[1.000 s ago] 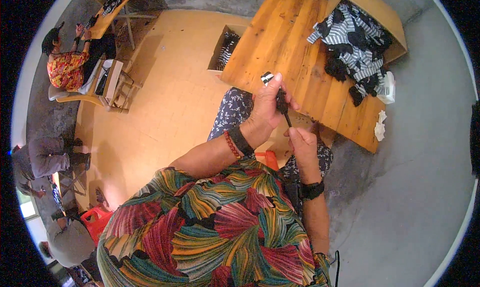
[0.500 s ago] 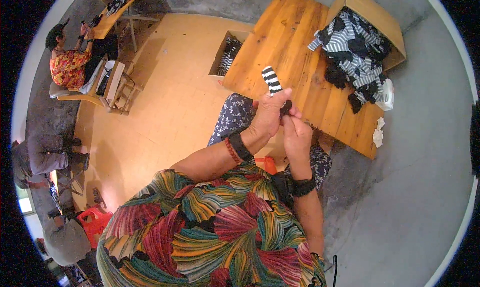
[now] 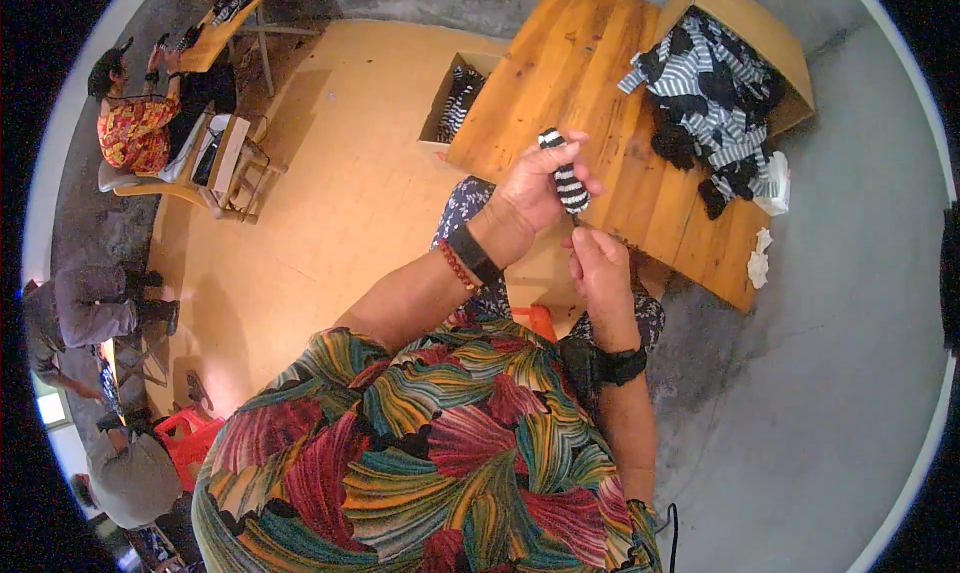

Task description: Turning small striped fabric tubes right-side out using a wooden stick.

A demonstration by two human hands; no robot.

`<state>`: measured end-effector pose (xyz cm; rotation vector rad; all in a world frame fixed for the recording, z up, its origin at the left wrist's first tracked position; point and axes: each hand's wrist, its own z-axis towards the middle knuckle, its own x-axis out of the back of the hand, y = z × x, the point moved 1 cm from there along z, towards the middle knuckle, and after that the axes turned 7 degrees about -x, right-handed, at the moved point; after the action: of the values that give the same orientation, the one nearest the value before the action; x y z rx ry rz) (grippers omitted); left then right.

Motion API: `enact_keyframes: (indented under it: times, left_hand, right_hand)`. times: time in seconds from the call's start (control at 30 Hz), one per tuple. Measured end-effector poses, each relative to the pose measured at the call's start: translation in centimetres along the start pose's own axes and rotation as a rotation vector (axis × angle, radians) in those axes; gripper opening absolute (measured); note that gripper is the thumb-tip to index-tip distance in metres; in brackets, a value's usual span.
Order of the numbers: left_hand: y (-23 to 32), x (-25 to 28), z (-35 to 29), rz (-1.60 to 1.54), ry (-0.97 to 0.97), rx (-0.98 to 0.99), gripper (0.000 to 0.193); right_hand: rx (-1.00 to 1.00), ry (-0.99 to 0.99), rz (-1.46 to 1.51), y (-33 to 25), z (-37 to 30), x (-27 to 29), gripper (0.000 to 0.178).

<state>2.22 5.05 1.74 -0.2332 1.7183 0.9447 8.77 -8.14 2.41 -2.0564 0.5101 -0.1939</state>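
My left hand (image 3: 540,185) grips a rolled black-and-white striped sock (image 3: 564,170), held upright over the near edge of a wooden table (image 3: 590,83). Just below it, my right hand (image 3: 600,266) has its fingers pinched together at the sock's lower end, touching it. Both wrists wear dark bands, and the left also has a beaded bracelet. A cardboard box (image 3: 795,48) full of striped and black socks (image 3: 710,83) lies on the table's far right.
A second cardboard box (image 3: 440,123) with striped socks sits on the floor left of the table. White crumpled cloths (image 3: 762,258) lie at the table's right corner. A person (image 3: 135,128) sits at another table far left; other people (image 3: 95,308) are at the lower left.
The striped sock has come out of my hands and now stands upright in my left hand. My right hand has dropped slightly below it.
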Motion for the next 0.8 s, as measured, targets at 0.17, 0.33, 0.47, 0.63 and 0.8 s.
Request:
enact_keyframes:
  times: [0.17, 0.33, 0.47, 0.63, 0.8]
  left_hand:
    - [-0.1, -0.5, 0.7, 0.007, 0.139, -0.159, 0.016]
    - [-2.7, -0.3, -0.7, -0.007, 0.235, -0.080, 0.015]
    - [-2.8, -0.1, -1.8, 0.048, 0.185, -0.044, 0.014]
    - [-2.1, 0.6, -1.4, 0.085, 0.152, 0.078, 0.013]
    - [-0.4, 2.6, -0.4, -0.067, 0.190, 0.034, 0.019]
  right_hand:
    - [0.322, 0.175, -0.378, 1.4, 0.1, 1.1, 0.025]
    - [0.336, 0.160, -0.353, 1.5, 0.5, 0.5, 0.025]
    - [-0.111, 0.025, 0.044, 0.8, 0.4, -0.2, 0.023]
    - [0.062, 0.055, -0.009, 2.9, 2.7, -0.9, 0.024]
    - [0.453, 0.175, -0.546, 2.4, 1.2, 0.4, 0.027]
